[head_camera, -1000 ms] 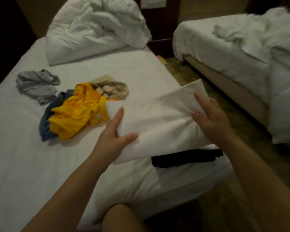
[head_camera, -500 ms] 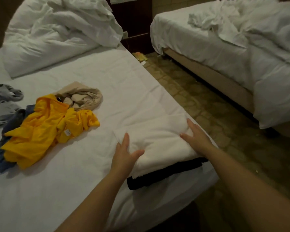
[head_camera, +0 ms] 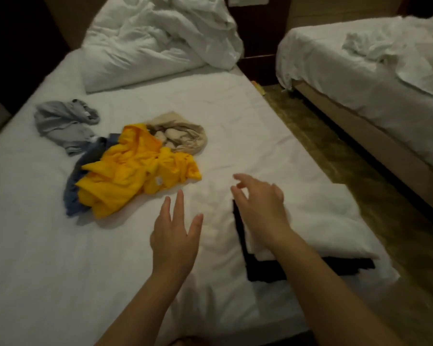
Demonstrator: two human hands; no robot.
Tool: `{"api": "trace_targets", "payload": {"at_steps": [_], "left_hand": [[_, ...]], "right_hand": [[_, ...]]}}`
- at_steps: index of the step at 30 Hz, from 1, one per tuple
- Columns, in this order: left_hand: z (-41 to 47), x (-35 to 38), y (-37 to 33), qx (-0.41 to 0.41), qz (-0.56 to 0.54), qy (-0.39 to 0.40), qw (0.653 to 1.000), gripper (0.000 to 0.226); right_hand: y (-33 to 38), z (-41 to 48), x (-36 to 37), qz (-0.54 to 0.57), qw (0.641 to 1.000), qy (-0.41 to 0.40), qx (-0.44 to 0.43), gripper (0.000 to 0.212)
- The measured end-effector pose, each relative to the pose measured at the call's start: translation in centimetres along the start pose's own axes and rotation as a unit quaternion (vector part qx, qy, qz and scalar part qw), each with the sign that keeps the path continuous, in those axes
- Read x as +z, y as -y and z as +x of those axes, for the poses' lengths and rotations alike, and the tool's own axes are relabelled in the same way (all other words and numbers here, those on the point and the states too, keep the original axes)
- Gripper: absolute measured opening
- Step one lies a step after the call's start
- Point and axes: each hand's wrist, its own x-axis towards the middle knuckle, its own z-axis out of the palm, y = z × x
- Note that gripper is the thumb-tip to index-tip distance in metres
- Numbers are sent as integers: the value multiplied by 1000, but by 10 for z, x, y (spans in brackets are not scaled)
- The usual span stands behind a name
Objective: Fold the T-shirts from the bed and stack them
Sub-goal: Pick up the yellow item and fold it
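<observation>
Hovering empty, the left hand point(head_camera: 174, 242) and right hand point(head_camera: 260, 208) are held with fingers spread; a yellow T-shirt point(head_camera: 135, 171) is seen beyond the left fingertips point(head_camera: 180, 196), a folded white T-shirt point(head_camera: 330, 226) beneath the right.

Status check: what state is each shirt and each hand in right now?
white T-shirt: folded, on top of the black one.
black T-shirt: folded, under the white one.
yellow T-shirt: crumpled, lying partly over the blue one.
blue T-shirt: crumpled, mostly under the yellow.
beige T-shirt: crumpled, unfolded.
grey T-shirt: crumpled, unfolded.
left hand: open, holding nothing.
right hand: open, above the black T-shirt's left edge.
</observation>
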Motion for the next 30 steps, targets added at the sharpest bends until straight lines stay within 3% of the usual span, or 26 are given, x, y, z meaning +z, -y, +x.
{"api": "trace_targets", "payload": {"at_steps": [4, 7, 10, 16, 20, 24, 27, 29, 30], "left_hand": [[34, -54, 81, -14, 92, -84, 992, 66], [61, -76, 143, -56, 161, -49, 984, 70], [87, -80, 186, -110, 155, -18, 982, 79], [127, -65, 206, -81, -29, -18, 996, 65], [138, -56, 201, -70, -85, -32, 993, 10], [128, -58, 191, -52, -136, -48, 988, 25], [107, -80, 168, -20, -195, -89, 977, 31], [80, -101, 141, 11, -249, -92, 964, 32], [63, -109, 127, 23, -273, -86, 958, 31]], "right_hand": [[63, 8, 70, 55, 995, 66, -46, 30], [100, 20, 122, 123, 984, 120, -41, 32], [124, 38, 168, 142, 979, 143, -40, 33], [155, 63, 231, 99, 980, 170, -23, 37], [159, 65, 250, 108, 978, 181, -1, 37], [159, 58, 239, 93, 981, 168, -29, 21], [166, 44, 213, 193, 973, 113, -62, 14], [169, 27, 194, 332, 940, 75, 14, 9], [169, 18, 186, 405, 907, 79, 85, 13]]}}
